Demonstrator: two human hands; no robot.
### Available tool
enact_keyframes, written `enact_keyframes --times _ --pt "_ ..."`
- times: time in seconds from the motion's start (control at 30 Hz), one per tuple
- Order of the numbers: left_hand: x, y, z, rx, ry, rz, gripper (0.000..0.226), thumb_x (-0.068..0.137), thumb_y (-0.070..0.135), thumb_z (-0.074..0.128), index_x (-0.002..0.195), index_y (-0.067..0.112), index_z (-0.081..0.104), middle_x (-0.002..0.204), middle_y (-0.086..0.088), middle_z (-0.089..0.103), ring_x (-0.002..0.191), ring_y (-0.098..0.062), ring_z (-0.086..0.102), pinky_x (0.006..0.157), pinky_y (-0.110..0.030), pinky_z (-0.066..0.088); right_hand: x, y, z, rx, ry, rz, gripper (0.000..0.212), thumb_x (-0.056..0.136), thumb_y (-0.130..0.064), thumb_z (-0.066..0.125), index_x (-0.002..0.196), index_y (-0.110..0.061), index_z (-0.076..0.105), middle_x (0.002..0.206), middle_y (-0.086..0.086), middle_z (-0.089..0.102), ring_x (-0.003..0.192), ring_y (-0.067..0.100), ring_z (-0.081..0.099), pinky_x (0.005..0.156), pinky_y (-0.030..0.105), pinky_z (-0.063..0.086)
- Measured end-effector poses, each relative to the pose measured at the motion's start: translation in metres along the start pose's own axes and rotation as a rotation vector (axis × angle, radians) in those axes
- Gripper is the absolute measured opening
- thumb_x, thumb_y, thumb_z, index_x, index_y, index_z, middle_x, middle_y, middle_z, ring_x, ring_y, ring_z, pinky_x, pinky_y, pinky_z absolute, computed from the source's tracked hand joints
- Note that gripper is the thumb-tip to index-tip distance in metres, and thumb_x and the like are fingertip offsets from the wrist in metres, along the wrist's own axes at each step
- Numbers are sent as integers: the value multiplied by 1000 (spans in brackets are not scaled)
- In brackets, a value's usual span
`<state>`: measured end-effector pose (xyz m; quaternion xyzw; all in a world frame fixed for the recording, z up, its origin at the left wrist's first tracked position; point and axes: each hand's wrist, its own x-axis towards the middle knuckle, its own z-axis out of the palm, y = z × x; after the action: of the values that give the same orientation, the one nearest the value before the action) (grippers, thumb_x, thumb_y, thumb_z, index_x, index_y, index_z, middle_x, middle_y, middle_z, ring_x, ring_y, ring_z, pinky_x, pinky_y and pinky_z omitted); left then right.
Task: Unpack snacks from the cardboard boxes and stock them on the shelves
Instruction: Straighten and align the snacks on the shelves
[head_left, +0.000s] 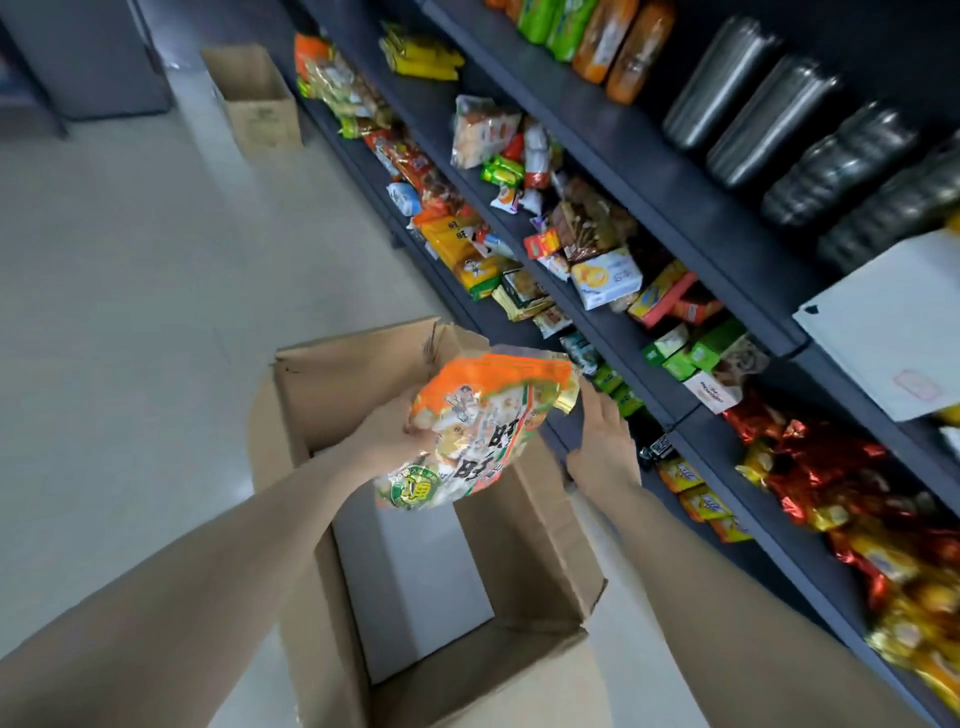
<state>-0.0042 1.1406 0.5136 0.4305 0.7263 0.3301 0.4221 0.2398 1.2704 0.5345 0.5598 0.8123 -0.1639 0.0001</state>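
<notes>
Left hand (387, 434) grips the orange snack bag (478, 431) from behind, at the centre of the frame, above the open cardboard box (540, 525). Right hand (605, 447), fingers straight and together, holds nothing and is just beside the bag's right edge. The bag's long axis runs from lower left to upper right, toward the shelves (613, 338). Left fingers are hidden behind the bag. The box appears empty.

An orange-and-white snack bag (478, 431) hangs tilted above the open cardboard box (415, 519), with dark stocked shelves (649, 187) at two o'clock.
</notes>
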Motion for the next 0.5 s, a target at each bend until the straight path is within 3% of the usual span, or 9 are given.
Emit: enact_keyframes --times 0.07,0.17,0.27,0.33,0.4,0.5 --pt "-14 19 -1 -268 -63 -22 23 91 2 65 106 17 57 84 11 73 86 -12 68 69 -16 48 -15 27 -14 43 -73 36 83 94 -14 62 160 -21 12 162 7 23 147 33 26 111 49 36" --pt "-41 54 7 -565 -189 -47 31 90 2 63 117 14 59 99 3 77 92 -19 73 67 -20 56 -45 57 -40 358 -153 233 77 101 -44 53 161 -25 8 163 6 26 140 32 40 92 38 49" --pt "-65 91 29 -710 -358 -70 46 86 8 63 129 22 53 121 -5 70 110 -26 68 87 -40 57 -81 80 -71 662 -164 378 79 97 -62 45 160 -24 17 160 2 33 139 28 42 103 39 43" --pt "-79 113 41 -738 -414 -75 47 88 10 62 133 22 51 127 -9 67 117 -30 64 99 -49 50 -96 95 -85 954 -152 453 74 94 -64 50 152 -21 35 147 4 52 129 28 55 108 45 45" --pt "-113 163 82 -698 -442 -63 50 86 13 63 134 18 51 125 -12 68 115 -31 65 93 -46 54 -147 135 -128 1267 -139 447 60 92 -58 59 136 -17 54 123 8 71 110 28 69 93 47 57" --pt "-129 205 106 -671 -385 24 47 93 6 55 138 20 49 122 -6 69 110 -24 67 92 -42 52 -187 158 -169 1447 -123 363 50 91 -42 68 130 -13 59 118 11 72 105 28 71 80 44 60"
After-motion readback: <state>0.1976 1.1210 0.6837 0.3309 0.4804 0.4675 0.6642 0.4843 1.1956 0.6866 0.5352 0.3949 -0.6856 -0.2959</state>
